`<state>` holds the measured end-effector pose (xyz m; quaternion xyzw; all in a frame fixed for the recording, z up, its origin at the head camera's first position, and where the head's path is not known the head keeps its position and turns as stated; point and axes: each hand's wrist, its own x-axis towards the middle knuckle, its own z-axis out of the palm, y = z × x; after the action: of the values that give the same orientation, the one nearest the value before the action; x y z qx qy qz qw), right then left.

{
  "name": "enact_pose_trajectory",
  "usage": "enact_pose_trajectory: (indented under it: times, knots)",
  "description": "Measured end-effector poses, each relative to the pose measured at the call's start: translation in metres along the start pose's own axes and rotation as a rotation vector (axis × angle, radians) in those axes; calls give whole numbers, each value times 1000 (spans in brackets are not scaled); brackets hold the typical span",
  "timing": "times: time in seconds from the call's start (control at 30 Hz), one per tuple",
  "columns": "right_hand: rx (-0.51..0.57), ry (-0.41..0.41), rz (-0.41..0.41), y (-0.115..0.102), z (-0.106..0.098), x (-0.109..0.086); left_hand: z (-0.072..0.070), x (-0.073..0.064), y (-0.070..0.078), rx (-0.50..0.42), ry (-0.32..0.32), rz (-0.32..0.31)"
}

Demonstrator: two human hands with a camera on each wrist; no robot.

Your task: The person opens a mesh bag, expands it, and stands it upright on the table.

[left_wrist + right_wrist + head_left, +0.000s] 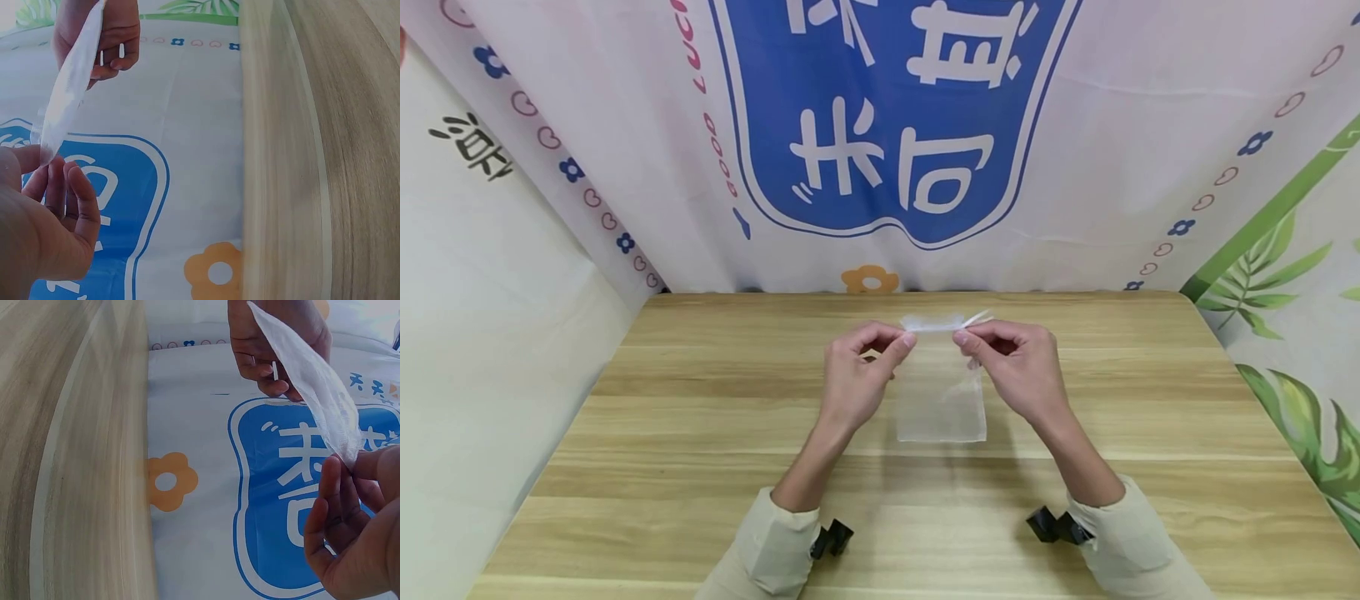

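Observation:
A small sheer white mesh drawstring pouch (936,408) hangs above the table, its gathered top edge uppermost. My left hand (861,371) pinches the top left corner between thumb and fingertips. At the top right corner, my right hand (1018,367) pinches it the same way, with white ribbon ends (977,318) sticking up beside the fingers. Both wrist views show the pouch (72,87) edge-on, stretched between the two hands. In the right wrist view the mesh (312,381) looks thin and slightly bowed. Whether anything lies inside cannot be made out; it looks flat.
A wood-grain table (700,475) spreads beneath the hands. Behind it hangs a white printed curtain (1075,167) with a blue panel, and a leaf-patterned cloth (1292,333) borders the right side. Black wrist mounts (832,539) are on both sleeves.

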<state>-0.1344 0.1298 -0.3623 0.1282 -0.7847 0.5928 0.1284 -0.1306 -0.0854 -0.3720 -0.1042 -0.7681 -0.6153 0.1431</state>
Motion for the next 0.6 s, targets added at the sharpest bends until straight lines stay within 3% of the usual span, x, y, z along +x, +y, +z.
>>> enact_pose_trajectory:
  times: [0.27,0.6]
  knots:
    - [16,-22,4,0,-1,0,-3,2,1,17,-8,23]
    - [3,-61,21,-1,-4,0,-9,6,1,125,64,298]
